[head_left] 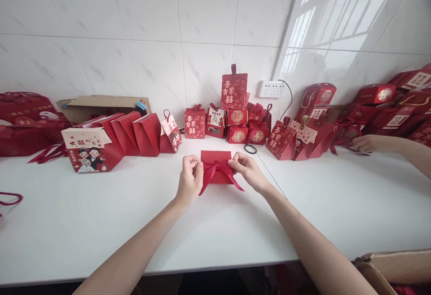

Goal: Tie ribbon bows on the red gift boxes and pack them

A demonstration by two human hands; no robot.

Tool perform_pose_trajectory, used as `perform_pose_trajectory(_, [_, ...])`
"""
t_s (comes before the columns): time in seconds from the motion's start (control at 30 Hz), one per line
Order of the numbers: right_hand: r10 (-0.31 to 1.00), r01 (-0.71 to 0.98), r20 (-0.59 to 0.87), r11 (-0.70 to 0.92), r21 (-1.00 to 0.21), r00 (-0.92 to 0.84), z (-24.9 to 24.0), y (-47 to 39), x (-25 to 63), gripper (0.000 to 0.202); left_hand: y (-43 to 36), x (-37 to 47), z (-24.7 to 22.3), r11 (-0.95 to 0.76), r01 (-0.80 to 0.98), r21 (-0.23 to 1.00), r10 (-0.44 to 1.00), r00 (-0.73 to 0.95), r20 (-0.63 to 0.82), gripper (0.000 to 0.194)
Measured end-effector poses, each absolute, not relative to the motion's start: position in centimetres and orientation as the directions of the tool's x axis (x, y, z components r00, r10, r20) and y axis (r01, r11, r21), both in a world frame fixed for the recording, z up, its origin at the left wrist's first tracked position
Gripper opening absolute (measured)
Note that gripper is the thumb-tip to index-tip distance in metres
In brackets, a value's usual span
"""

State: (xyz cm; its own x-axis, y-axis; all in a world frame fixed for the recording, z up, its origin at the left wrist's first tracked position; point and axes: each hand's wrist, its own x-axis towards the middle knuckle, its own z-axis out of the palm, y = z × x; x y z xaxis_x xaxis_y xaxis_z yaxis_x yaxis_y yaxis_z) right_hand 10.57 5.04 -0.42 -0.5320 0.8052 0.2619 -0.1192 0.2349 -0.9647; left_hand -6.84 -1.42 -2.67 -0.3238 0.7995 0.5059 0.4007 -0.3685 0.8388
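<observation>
A small red box (217,178) stands on the white table in front of me, with a red ribbon (218,166) tied in a bow across its front. The two ribbon tails hang down to either side. My left hand (191,179) is at the left side of the box, its fingers pinched on the bow's left loop. On the right, my right hand (248,169) pinches the right loop between thumb and forefinger. Both hands are closed, and the box sits between them.
Red gift boxes line the wall, including a leaning row (146,134) at left and a stack (235,92) behind. A black ring (250,149) lies nearby. Another person's hand (370,143) works at right. An open carton (397,261) stands at bottom right.
</observation>
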Motion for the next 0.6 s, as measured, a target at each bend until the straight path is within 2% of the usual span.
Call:
perform_pose_trajectory(0.47, [0.783,-0.203,0.246,0.156,-0.967,-0.571,-1.0,5.9,11.0,0.038,-1.1,-7.1,-3.3,-0.424,0.393,0.816,0.755,-0.344,0.558,0.013])
perform_pose_trajectory(0.6, [0.805,-0.115,0.224,0.193,-0.974,-0.549,-1.0,6.2,11.0,0.040,-1.0,-7.2,-3.4,-0.430,0.391,0.814,0.758,-0.333,0.560,0.014])
